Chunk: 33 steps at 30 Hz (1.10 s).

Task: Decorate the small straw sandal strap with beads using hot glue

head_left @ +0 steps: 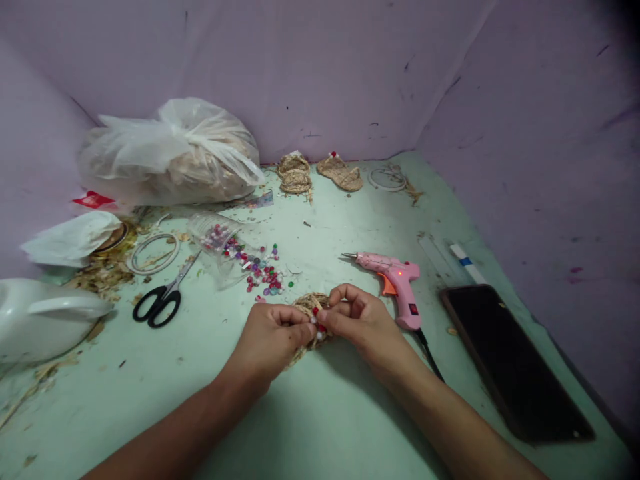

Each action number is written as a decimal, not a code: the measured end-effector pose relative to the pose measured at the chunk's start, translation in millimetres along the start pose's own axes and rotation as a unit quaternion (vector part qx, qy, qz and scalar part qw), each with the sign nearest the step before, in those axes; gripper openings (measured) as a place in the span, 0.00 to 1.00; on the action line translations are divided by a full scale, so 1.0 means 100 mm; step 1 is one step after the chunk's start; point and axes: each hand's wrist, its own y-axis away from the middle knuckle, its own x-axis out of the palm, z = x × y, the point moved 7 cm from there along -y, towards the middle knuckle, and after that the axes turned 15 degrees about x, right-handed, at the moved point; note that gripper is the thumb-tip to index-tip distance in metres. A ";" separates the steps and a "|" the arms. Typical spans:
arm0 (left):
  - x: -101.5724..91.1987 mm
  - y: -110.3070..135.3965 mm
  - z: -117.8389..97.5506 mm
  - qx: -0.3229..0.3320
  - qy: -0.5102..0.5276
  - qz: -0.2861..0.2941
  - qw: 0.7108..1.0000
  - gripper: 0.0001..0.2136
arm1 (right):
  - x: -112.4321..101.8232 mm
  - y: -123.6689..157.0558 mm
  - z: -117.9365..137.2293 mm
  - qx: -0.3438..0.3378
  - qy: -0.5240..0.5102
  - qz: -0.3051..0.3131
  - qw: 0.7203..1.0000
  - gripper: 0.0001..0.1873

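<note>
Your left hand [273, 333] has thumb and fingers clamped on the near left side of the woven straw piece [309, 301]. Your right hand [363, 327] pinches its right edge, thumb tip against the red and white beads [315, 311]. So the piece sits between your two hands, just over the table [340, 420]; what your fingertips do behind it, you can't tell from here.

A hard push from that right thumb could skew or pop off a bead if it isn't firmly fixed. Squeezing from both sides could buckle the straw. Beyond your right hand lies the glue gun [395, 270], its light glowing; if it's hot, a careless reach could burn your knuckles. Past your left hand, a sweep could scatter the loose beads [265, 273].
</note>
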 end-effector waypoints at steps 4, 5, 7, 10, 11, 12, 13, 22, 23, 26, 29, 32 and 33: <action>-0.01 0.02 -0.02 -0.002 0.001 -0.012 1.000 0.06 | -0.01 -0.01 0.00 0.012 0.001 -0.017 1.000 0.15; -0.01 0.03 -0.02 -0.002 0.002 -0.014 1.000 0.06 | -0.01 -0.01 0.00 0.014 0.002 -0.023 1.000 0.15; -0.01 0.03 -0.02 -0.001 0.005 -0.017 1.000 0.05 | -0.01 0.00 0.00 0.019 0.002 -0.030 0.999 0.15; 0.00 0.02 -0.01 -0.001 0.014 -0.016 1.000 0.05 | -0.01 0.01 0.01 0.020 -0.001 -0.029 0.999 0.16; 0.00 0.02 -0.01 -0.002 0.016 -0.016 1.000 0.05 | -0.01 0.01 0.01 0.020 -0.002 -0.026 0.999 0.16; 0.00 0.02 0.00 -0.003 0.016 -0.016 1.000 0.05 | -0.01 0.02 0.01 0.019 -0.003 -0.022 1.000 0.16; -0.01 0.02 -0.01 -0.004 0.015 -0.014 1.000 0.05 | -0.01 0.02 0.01 0.018 -0.004 -0.017 1.000 0.17; -0.16 0.07 -0.13 0.106 -0.118 -0.039 0.987 0.07 | 0.05 0.02 -0.01 0.028 -0.049 0.051 0.997 0.23; -0.18 0.07 -0.18 0.145 -0.139 -0.056 0.978 0.06 | 0.05 0.02 -0.02 0.029 -0.053 0.054 0.997 0.23; -0.14 0.08 -0.34 0.251 -0.200 -0.048 0.946 0.04 | 0.05 0.02 -0.01 0.026 -0.056 0.056 0.997 0.24; -0.09 0.07 -0.39 0.295 -0.245 -0.027 0.923 0.04 | 0.06 0.02 -0.01 0.022 -0.051 0.064 0.996 0.23; -0.11 0.04 -0.31 0.255 -0.238 -0.020 0.937 0.04 | 0.06 0.02 -0.01 0.020 -0.051 0.062 0.997 0.24; -0.11 0.03 -0.28 0.238 -0.231 -0.019 0.943 0.04 | 0.05 0.02 0.00 0.019 -0.050 0.060 0.997 0.24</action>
